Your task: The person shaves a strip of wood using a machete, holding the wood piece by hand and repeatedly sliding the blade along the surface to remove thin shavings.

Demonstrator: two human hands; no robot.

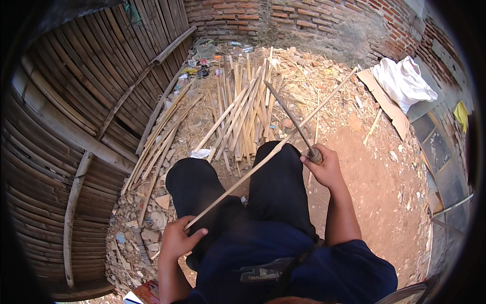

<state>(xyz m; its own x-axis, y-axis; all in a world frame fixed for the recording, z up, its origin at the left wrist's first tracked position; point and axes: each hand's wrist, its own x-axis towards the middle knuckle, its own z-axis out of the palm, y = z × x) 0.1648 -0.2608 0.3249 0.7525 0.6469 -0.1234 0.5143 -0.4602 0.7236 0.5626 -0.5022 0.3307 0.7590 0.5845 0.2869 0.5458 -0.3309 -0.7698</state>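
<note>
Straight up from the head view: the left hand (pixel 177 237), on the near left, has its grip closed around the near end of a long, thin bamboo strip (pixel 253 170). This strip slants over the lap toward the far right, its far end near the brick wall (pixel 309 23). On the right, the right hand (pixel 326 166) has its grip wrapped around the wooden handle (pixel 316 156) of a knife, whose long, narrow, dark blade (pixel 287 109) points to the far left. Blade and strip cross just beyond the right knee; whether they touch, I cannot tell.

Both legs in black trousers (pixel 276 190) stand in the way, hiding the ground between the hands. Just beyond the knees lies a loose pile of split strips (pixel 248 114), with a white scrap (pixel 201 153) at its near left edge. More strips (pixel 159 144) lie farther left, beside a slatted bamboo wall (pixel 48 167), with stony rubble (pixel 152 235) nearer. Coloured litter (pixel 202 63) gathers in the far left corner. To the right spreads bare reddish soil (pixel 377 192); on the far right, a white sack (pixel 402 81) lies beside a cardboard sheet (pixel 387 106), near a short stick (pixel 372 126).
</note>
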